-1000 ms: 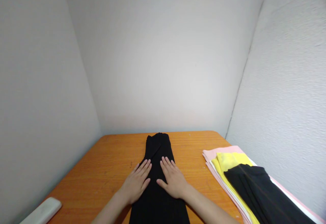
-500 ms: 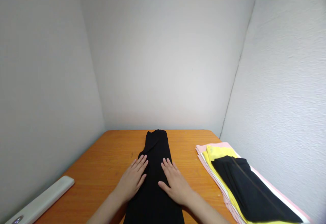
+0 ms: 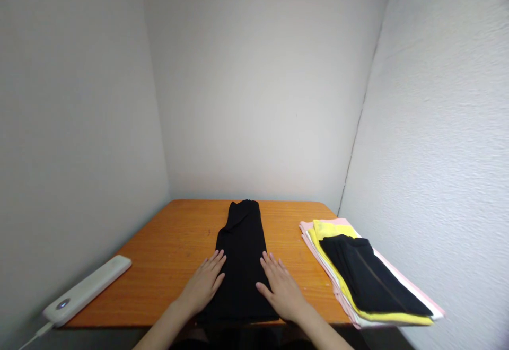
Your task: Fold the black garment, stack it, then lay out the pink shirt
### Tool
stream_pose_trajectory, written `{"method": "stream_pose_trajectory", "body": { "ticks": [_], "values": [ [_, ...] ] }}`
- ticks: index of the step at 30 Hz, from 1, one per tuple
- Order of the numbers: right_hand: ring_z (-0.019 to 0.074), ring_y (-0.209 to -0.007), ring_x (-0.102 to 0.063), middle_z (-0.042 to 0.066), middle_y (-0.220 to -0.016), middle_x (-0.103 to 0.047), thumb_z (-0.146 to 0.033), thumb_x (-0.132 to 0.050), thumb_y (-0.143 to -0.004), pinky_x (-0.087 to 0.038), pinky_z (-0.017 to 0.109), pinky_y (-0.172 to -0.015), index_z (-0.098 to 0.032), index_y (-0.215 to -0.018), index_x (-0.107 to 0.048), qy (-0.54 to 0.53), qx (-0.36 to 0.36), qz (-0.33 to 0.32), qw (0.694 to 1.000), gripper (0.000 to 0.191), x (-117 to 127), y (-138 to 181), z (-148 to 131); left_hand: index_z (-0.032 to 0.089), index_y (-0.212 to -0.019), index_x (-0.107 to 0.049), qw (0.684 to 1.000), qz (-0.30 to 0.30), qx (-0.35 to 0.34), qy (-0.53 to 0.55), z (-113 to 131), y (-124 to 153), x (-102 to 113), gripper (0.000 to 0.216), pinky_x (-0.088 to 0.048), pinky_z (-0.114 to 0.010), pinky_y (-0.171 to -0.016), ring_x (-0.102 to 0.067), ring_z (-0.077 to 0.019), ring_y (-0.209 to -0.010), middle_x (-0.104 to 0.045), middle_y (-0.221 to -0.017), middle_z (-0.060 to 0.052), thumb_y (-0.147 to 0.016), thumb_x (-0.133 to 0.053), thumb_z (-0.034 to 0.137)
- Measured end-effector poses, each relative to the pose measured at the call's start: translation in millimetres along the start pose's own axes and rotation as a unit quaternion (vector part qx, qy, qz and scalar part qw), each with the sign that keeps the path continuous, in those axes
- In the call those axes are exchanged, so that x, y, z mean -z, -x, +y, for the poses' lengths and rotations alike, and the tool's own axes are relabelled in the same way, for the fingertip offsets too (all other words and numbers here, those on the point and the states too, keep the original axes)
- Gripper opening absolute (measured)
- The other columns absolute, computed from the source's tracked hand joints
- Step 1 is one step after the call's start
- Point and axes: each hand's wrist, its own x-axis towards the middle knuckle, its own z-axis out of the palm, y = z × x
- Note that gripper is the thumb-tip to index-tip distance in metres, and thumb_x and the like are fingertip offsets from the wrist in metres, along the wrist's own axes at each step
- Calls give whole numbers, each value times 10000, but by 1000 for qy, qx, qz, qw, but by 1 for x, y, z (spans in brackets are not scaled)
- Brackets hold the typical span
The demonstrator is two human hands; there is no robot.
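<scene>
A black garment [image 3: 243, 265], folded into a long narrow strip, lies lengthwise down the middle of the wooden table, its near end at the front edge. My left hand [image 3: 203, 282] lies flat along its left edge, fingers stretched forward and partly on the cloth. On the opposite edge rests my right hand [image 3: 280, 285], palm down, thumb spread over the fabric. Neither hand grips anything. A loose flap shows near the garment's far left side.
At the right edge of the wooden table [image 3: 167, 244], a stack holds pink and white cloth, a yellow cloth [image 3: 332, 228] and a folded black garment [image 3: 369, 276] on top. A white oblong device [image 3: 91, 289] with a cable sits at left. Walls enclose three sides.
Both hands have slid slightly nearer along the garment and a little further apart. The camera view has shifted, showing the table's front edge and the white device's cable.
</scene>
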Motion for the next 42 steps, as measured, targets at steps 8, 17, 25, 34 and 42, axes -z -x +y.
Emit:
{"method": "stream_pose_trajectory", "body": {
  "ticks": [8, 17, 25, 34, 42],
  "values": [
    [237, -1451, -144, 87, -1565, -181, -608, -286, -965, -148, 451, -1195, -149, -1498, -266, 9, -10, -1, 1000, 705, 4, 2, -4, 223, -1435, -392, 1000, 10, 14, 23, 4, 3, 1, 504, -265, -489, -1180, -284, -225, -1427, -332, -1537, -59, -961, -360, 389],
    [249, -1449, -154, 87, -1562, -194, -610, -294, -960, -159, 458, -1191, -155, -1498, -270, 10, -7, 9, 1000, 705, 0, 2, -3, 265, -1424, -410, 999, 33, 14, 31, -9, 0, -15, 489, -270, -490, -1176, -296, -224, -1418, -341, -1532, -43, -961, -375, 417],
    [251, -1448, -154, 82, -1554, -241, -539, -317, -981, -157, 467, -1191, -168, -1486, -312, -6, 16, 11, 1000, 626, 19, 14, -16, 313, -1342, -508, 993, 91, -67, 24, 4, 21, 13, 392, -360, -456, -1137, -412, -201, -1362, -461, -1473, -17, -987, -348, 359],
    [295, -1433, -187, 95, -1563, -177, -423, -656, -838, -198, 472, -1176, -247, -1512, -222, 6, 116, -63, 991, 821, 19, 66, -16, 401, -1483, -210, 978, 20, -207, -17, 2, 87, 14, 765, -409, -453, -1089, -386, -271, -1370, -341, -1530, -14, -849, -617, 272],
    [281, -1407, -283, 45, -1551, -236, -103, -554, -750, -195, 509, -1169, -319, -1472, -331, 19, 83, -49, 995, 785, 21, 78, -22, 349, -1278, -551, 981, 61, -169, 69, 1, 92, 9, 454, -467, -372, -1060, -532, -223, -1264, -548, -1397, -4, -865, -506, 166]
  ]
}}
